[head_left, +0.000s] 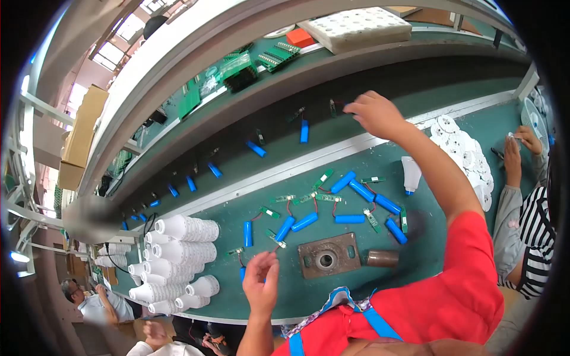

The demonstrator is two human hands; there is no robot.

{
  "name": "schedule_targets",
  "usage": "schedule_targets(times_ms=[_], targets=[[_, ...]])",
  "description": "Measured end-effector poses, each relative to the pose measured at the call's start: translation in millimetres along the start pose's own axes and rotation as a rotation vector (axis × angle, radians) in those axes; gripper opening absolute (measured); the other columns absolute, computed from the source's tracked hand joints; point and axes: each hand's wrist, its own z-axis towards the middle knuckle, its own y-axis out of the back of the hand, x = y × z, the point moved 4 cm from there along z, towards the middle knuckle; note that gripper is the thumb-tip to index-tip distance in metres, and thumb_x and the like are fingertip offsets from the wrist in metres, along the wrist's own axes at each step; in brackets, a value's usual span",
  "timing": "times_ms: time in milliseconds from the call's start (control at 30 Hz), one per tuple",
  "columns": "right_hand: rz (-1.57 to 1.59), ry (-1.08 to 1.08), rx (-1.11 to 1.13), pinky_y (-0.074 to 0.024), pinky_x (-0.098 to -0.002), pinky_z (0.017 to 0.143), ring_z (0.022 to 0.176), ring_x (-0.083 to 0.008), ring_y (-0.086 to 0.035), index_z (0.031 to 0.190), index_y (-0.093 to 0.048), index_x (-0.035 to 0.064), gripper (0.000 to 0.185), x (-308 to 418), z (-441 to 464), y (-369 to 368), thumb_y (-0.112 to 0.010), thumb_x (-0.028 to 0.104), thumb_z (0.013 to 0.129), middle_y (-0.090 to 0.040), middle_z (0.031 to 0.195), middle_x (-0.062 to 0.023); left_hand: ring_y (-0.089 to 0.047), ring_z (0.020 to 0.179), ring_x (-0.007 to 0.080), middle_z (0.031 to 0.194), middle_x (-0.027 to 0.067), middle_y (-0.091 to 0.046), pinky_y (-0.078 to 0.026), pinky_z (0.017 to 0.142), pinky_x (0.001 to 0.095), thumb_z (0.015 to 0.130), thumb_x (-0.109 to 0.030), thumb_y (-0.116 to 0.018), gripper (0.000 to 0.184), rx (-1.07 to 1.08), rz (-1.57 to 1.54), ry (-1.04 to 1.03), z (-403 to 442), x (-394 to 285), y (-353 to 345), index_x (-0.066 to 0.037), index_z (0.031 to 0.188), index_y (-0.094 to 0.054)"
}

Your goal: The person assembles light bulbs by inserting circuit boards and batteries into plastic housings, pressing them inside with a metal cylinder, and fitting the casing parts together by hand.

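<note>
My left hand is closed at the near edge of the bench, with a bit of blue battery showing between its fingers. A small green circuit board lies just beyond its fingertips, joined by a thin wire. Beside that hand, another blue battery is partly covered. Far out over the dark conveyor belt, my right hand has its fingers pinched on a blue battery, mostly hidden, next to a small board. Several blue batteries wired to green boards lie spread over the green bench between my hands.
Stacked white lamp housings stand at left. A brown metal fixture and a metal cylinder sit in front of me. White discs and one white housing lie at right. A co-worker's hands are farther right.
</note>
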Motion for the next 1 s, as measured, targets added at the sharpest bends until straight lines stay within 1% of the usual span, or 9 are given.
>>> schedule_targets(times_ms=[133,367,400,433,500,567,700,833,1000], targets=[[-0.365,0.056,-0.066,-0.0451,-0.0356,0.086,0.112,-0.0279,-0.048,0.11,-0.058,0.0195,0.031,-24,52,-73,-0.047,0.013,0.082,-0.058,0.105,-0.0077,-0.06,0.088,0.015,0.099,0.0121,-0.062,-0.048,0.078,0.0257,0.082,0.003,-0.057,0.03,-0.094,0.016,0.04,-19,10,21,0.002,0.111,-0.05],[-0.09,-0.197,0.35,-0.0398,-0.0361,0.095,0.112,-0.0283,-0.049,0.111,-0.058,0.0176,0.029,-69,67,-119,-0.04,0.023,0.089,-0.057,0.114,-0.0106,-0.059,0.085,0.0123,0.095,0.0077,-0.063,-0.047,0.077,0.0247,0.082,-0.002,-0.06,0.025,-0.241,0.122,0.052,-40,21,65,0.0,0.107,-0.054],[-0.312,-0.003,0.27,-0.0447,-0.0365,0.089,0.106,-0.0277,-0.054,0.106,-0.058,0.0075,0.027,-79,61,-129,-0.045,0.019,0.085,-0.058,0.111,-0.0119,-0.059,0.085,0.0118,0.094,0.0075,-0.063,-0.047,0.077,0.0243,0.083,-0.003,-0.06,0.025,-0.25,0.149,0.052,-42,25,72,0.0,0.106,-0.055],[-0.254,-0.148,0.434,-0.0417,-0.0371,0.093,0.11,-0.0294,-0.051,0.106,-0.058,0.0062,0.027,-39,59,-88,-0.05,0.018,0.083,-0.057,0.114,-0.0133,-0.059,0.085,0.012,0.094,0.0076,-0.063,-0.047,0.077,0.0242,0.082,-0.003,-0.06,0.025,-0.267,0.155,0.021,-44,27,79,0.0,0.106,-0.055],[-0.147,0.023,0.051,-0.0449,-0.0397,0.083,0.099,-0.0307,-0.054,0.095,-0.058,0.0051,0.021,-58,37,-102,-0.06,0.011,0.075,-0.059,0.099,-0.0146,-0.06,0.083,0.0139,0.094,0.0089,-0.062,-0.048,0.075,0.0247,0.081,-0.003,-0.061,0.022,-0.325,0.141,0.008,-54,38,94,0.0,0.102,-0.058],[0.062,-0.045,0.071,-0.0426,-0.0406,0.07,0.079,-0.033,-0.053,0.083,-0.05,0.0053,0.013,-44,28,-81,-0.06,0.005,0.074,-0.051,0.08,-0.0132,-0.059,0.083,0.0162,0.095,0.0101,-0.062,-0.048,0.07,0.0253,0.079,-0.001,-0.062,0.021,-0.462,0.469,-0.155,-64,26,113,-0.002,0.1,-0.06],[0.502,-0.37,-0.117,-0.0454,-0.0331,0.069,0.076,-0.0229,-0.058,0.094,-0.051,0.0058,0.016,-77,9,-97,-0.059,0.011,0.081,-0.058,0.085,-0.0097,-0.054,0.086,0.0163,0.109,0.0102,-0.052,-0.046,0.072,0.0252,0.079,-0.003,-0.061,0.04,-0.816,0.618,-0.183,-86,54,171,-0.002,0.117,-0.048],[1.119,-0.502,-0.608,-0.0475,-0.0281,0.072,0.079,-0.0138,-0.059,0.101,-0.051,0.0023,0.021,-74,-14,-61,-0.054,0.019,0.09,-0.062,0.09,-0.0071,-0.055,0.092,0.0206,0.118,0.0159,-0.046,-0.048,0.073,0.0291,0.078,-0.008,-0.063,0.056,-0.807,0.583,-0.102,-63,49,187,0.001,0.127,-0.036],[1.619,-0.542,-0.668,-0.0459,-0.0256,0.075,0.076,-0.0113,-0.057,0.099,-0.052,0.0042,0.019,-3,-53,20,-0.05,0.022,0.092,-0.058,0.081,-0.0017,-0.057,0.092,0.0348,0.12,0.0242,-0.047,-0.046,0.078,0.0378,0.08,-0.021,-0.062,0.06,-0.753,0.862,-0.13,-32,75,209,0.003,0.127,-0.035]])
